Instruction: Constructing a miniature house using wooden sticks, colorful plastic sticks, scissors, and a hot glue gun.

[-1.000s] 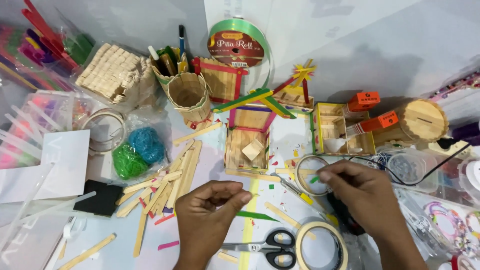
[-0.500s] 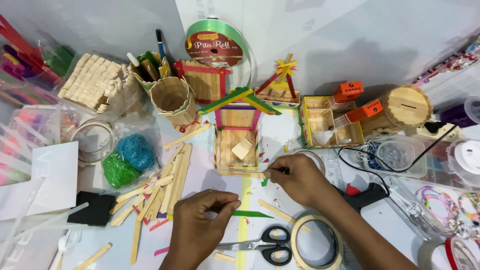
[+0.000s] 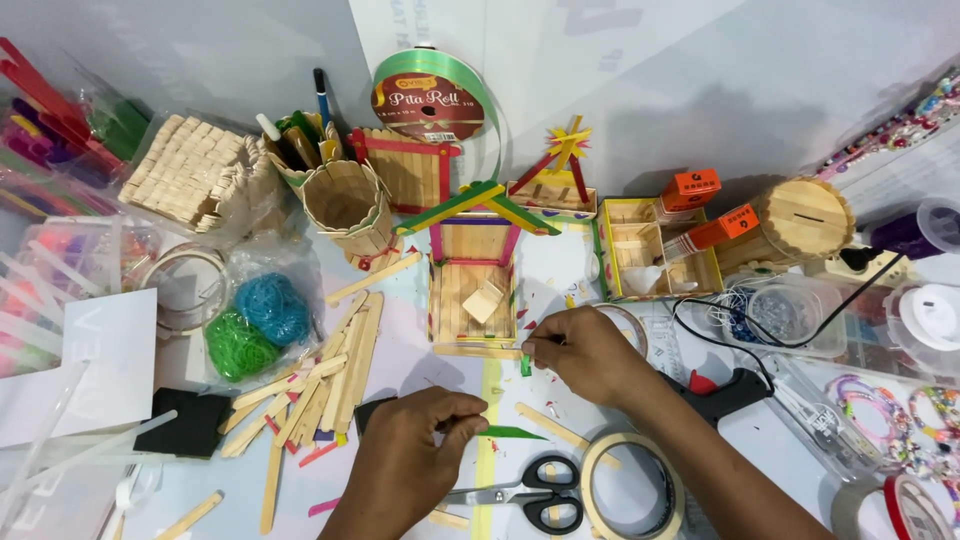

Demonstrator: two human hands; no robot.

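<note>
Scissors (image 3: 530, 495), tape roll (image 3: 632, 490), glue gun (image 3: 725, 393) and yarn balls (image 3: 255, 328) lie about.

Open tabletop (image 3: 560, 285) only in a narrow strip between stick house (image 3: 474, 300) and yellow tray (image 3: 640, 262). Blocked left by loose stick pile (image 3: 310, 395) and yarn bag (image 3: 255, 320). Blocked near edge by scissors (image 3: 530, 493) and tape ring (image 3: 630, 487). Blocked right by glue gun (image 3: 725, 392) and black cord (image 3: 790, 335).
</note>
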